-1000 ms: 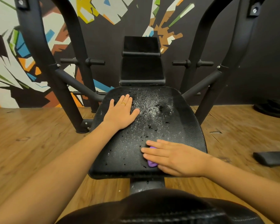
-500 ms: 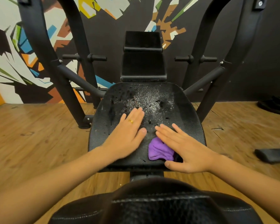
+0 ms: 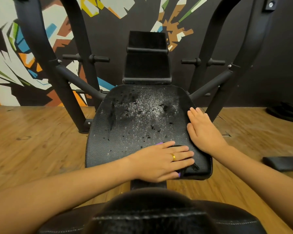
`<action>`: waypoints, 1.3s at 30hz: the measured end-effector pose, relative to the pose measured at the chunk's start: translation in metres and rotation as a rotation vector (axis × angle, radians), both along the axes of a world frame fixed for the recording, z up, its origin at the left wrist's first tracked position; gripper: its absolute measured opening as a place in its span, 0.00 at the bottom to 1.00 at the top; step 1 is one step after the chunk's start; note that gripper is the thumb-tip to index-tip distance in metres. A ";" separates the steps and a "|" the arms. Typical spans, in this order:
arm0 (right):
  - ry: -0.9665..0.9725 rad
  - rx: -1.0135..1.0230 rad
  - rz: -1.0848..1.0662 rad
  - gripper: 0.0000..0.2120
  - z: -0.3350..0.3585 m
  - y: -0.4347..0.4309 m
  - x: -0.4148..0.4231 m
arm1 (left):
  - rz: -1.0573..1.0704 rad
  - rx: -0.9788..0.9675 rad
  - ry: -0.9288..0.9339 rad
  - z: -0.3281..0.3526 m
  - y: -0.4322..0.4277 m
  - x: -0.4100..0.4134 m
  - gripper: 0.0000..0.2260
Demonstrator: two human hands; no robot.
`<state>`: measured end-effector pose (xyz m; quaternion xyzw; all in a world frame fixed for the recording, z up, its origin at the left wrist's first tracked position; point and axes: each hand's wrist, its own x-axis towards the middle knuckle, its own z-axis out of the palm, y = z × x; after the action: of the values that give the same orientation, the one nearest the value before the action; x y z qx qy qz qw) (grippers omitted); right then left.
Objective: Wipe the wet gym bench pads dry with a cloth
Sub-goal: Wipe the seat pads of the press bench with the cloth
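Your left hand (image 3: 161,162) presses the purple cloth (image 3: 159,143) flat, fingers straight, to soak the wet seat pad (image 3: 134,125); your right hand (image 3: 204,130), grip likewise flat, braces its edge.

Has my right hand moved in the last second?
Yes. The right hand went from the seat pad's near edge to its right edge, closer to the backrest.
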<state>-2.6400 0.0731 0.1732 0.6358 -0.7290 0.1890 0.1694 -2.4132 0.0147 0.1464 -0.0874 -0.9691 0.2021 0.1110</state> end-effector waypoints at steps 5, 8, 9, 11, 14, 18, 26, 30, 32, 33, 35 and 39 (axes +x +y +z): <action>0.073 0.023 -0.094 0.24 0.005 -0.010 0.009 | -0.016 0.038 0.002 0.004 -0.003 -0.012 0.23; 0.067 0.011 -0.135 0.24 0.002 -0.011 0.015 | 0.013 0.150 0.035 0.005 -0.001 -0.008 0.23; 0.065 0.013 -0.144 0.23 0.001 -0.010 0.015 | 0.034 0.174 0.051 0.004 -0.002 -0.003 0.24; 0.051 0.026 -0.148 0.22 0.000 -0.009 0.016 | 0.070 0.175 0.068 0.003 -0.008 0.015 0.24; 0.050 0.043 -0.170 0.21 -0.001 -0.009 0.016 | 0.130 0.128 0.078 -0.004 -0.015 0.045 0.25; 0.090 0.034 -0.204 0.21 0.002 -0.007 0.024 | 0.183 0.071 0.053 -0.008 -0.012 0.047 0.26; 0.094 0.033 -0.202 0.27 0.002 -0.005 0.025 | 0.020 0.046 -0.033 0.004 -0.007 0.009 0.26; 0.066 0.012 -0.185 0.28 -0.001 -0.006 0.021 | 0.104 0.074 0.017 -0.007 -0.018 0.060 0.25; 0.068 0.003 -0.181 0.28 -0.001 -0.006 0.022 | 0.185 0.097 0.021 -0.010 -0.027 0.091 0.25; 0.071 -0.003 -0.181 0.28 0.000 -0.007 0.022 | 0.216 0.102 0.014 -0.012 -0.030 0.102 0.25; 0.078 -0.005 -0.185 0.28 0.000 -0.007 0.024 | 0.243 0.055 0.006 -0.014 -0.031 0.110 0.25; 0.119 -0.016 -0.185 0.26 0.002 -0.006 0.027 | 0.262 0.068 0.031 -0.012 -0.016 0.077 0.25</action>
<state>-2.6133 0.0674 0.1754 0.5746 -0.7716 0.1406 0.2341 -2.3364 -0.0013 0.1348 0.0468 -0.9767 0.1832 0.1015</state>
